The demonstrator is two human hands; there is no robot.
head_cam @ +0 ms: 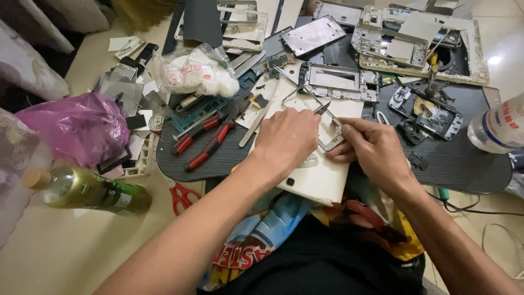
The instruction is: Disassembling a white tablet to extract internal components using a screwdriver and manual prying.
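My left hand [286, 136] is closed around a thin metal tool whose flat tip [322, 107] pokes out past my fingers. It rests over a silver phone frame [331, 131] lying on a white tablet back cover [319, 177]. My right hand [374, 147] pinches the frame's lower right corner and holds it against the cover. Both hands are close together above the front edge of a dark work board [458, 164].
Red-handled pliers [204, 139] and metal tweezers [254, 124] lie left of my hands. A bag of cotton [194, 74], a pink plastic bag [82, 125], a green bottle [90, 191], red scissors [183, 196], several stripped phone frames [390, 46] and a clear bottle [499, 128] crowd the area.
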